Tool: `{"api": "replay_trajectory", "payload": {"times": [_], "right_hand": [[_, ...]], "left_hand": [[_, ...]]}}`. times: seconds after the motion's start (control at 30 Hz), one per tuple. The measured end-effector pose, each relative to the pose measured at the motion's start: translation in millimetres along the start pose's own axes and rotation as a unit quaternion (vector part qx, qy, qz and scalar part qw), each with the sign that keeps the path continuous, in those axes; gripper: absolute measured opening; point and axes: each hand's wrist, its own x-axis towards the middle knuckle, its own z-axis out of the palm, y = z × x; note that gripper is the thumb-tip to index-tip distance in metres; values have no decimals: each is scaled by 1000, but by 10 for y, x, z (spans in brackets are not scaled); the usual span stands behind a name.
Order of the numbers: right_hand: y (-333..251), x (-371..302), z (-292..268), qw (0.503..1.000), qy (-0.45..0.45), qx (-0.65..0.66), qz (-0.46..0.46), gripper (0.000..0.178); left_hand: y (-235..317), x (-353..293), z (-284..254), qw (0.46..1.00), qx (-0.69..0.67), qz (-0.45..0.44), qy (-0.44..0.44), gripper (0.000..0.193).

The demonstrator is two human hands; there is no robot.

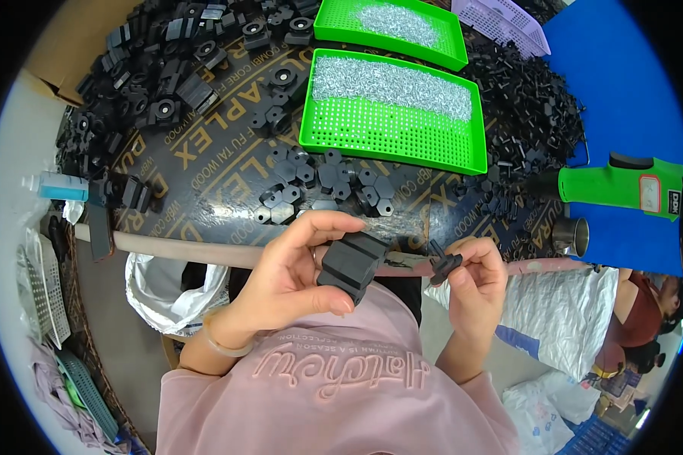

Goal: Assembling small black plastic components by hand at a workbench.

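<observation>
Left hand grips a black block, seemingly leaving its right side free — at its three o'clock, the right hand pinches a stemmed part. Green tray toward twelve, presumably for reach.

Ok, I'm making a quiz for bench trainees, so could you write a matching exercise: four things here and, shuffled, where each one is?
Things:
1. Chunky black faceted block
2. Small black part with a thin prong
3. Tiny silvery metal pieces
4. Green-and-black handheld tool

Places:
A. In green plastic trays
B. Held in the right hand
C. On the blue surface
D. Held in the left hand

Pairs: 1-D, 2-B, 3-A, 4-C
</observation>
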Motion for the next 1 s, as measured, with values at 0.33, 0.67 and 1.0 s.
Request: {"api": "replay_trajectory", "payload": {"times": [0.33, 0.67, 1.0], "right_hand": [[53, 4, -7, 999, -28, 41, -21, 31], [99, -87, 164, 930, -61, 305, 195, 23], [79, -116, 235, 944, -69, 238, 218, 18]], "left_hand": [[86, 69, 122, 863, 491, 117, 23, 56], [-38, 130, 156, 841, 506, 188, -6, 73], [-81, 123, 178, 847, 503, 167, 31, 87]]}}
